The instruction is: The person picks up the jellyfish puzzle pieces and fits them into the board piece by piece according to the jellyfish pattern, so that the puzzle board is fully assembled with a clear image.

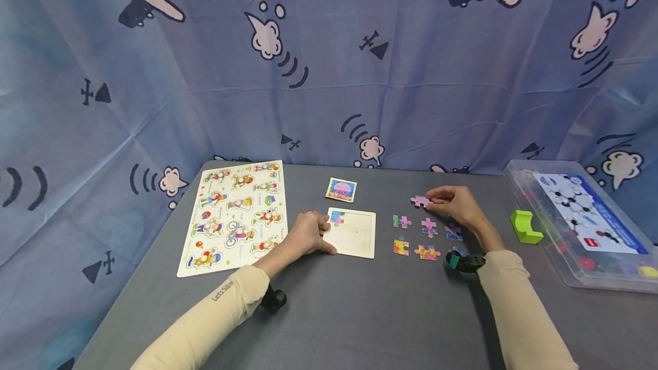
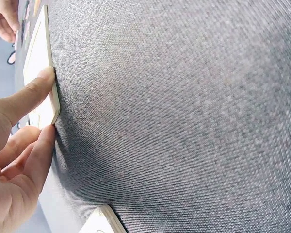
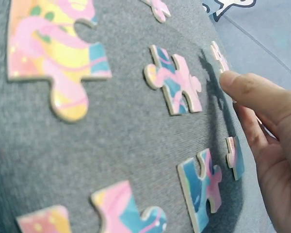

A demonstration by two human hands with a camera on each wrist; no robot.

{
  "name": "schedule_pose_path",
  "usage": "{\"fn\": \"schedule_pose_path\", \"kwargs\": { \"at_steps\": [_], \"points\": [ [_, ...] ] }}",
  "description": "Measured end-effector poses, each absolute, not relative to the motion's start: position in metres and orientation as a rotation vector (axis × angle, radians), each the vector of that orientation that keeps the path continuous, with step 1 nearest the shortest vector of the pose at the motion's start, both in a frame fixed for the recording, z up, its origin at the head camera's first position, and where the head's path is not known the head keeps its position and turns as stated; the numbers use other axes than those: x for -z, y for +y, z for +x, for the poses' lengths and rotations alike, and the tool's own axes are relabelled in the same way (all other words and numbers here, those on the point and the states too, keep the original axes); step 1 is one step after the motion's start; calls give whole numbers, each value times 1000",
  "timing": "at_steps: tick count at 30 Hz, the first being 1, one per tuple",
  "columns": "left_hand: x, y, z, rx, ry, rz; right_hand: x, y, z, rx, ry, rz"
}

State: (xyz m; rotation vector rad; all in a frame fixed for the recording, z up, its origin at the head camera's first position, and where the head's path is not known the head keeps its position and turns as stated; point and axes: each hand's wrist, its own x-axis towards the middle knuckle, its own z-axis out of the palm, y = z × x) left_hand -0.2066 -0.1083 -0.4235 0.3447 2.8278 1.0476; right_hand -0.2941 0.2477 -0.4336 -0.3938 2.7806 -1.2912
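At the left of the grey table (image 1: 339,313), a picture board (image 1: 233,257) lies flat, well apart from the work. Next, the left hand (image 1: 307,234) holds the near-left corner of a puzzle tray (image 1: 354,238), thumb and fingers set about it. One fitted piece (image 1: 337,217) sits in the tray's upper-left corner; the remaining recess is bare. Behind the tray lies a small picture card (image 1: 341,189).

To the right, loose pieces (image 1: 429,227) lie flat and separate. Beyond their back row, a pink piece (image 1: 420,201) is pinched at its right end by the thumb and fingers of the right hand (image 1: 457,205); its free part points left, toward the tray side. The loose pieces lie in front of that hand, some beneath the wrist.

Judged by appearance, the piece is light, thin and stiff, with little tendency to slip; its narrow knobs are the likely weak points. Recommended hold: opposite edges of the body.

Further right stand a green block (image 1: 525,227) and a clear plastic case (image 1: 591,270).
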Motion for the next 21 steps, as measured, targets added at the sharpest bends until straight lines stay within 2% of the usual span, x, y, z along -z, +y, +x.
{"fn": "schedule_pose_path", "kwargs": {
  "at_steps": [14,21],
  "points": [
    [426,-110,-203,-1088,2850,517,430,243,-286,1496,2601,-405],
    [425,-110,-204,-1070,2868,466,436,244,-281,1726,2370,-362]
  ]
}}
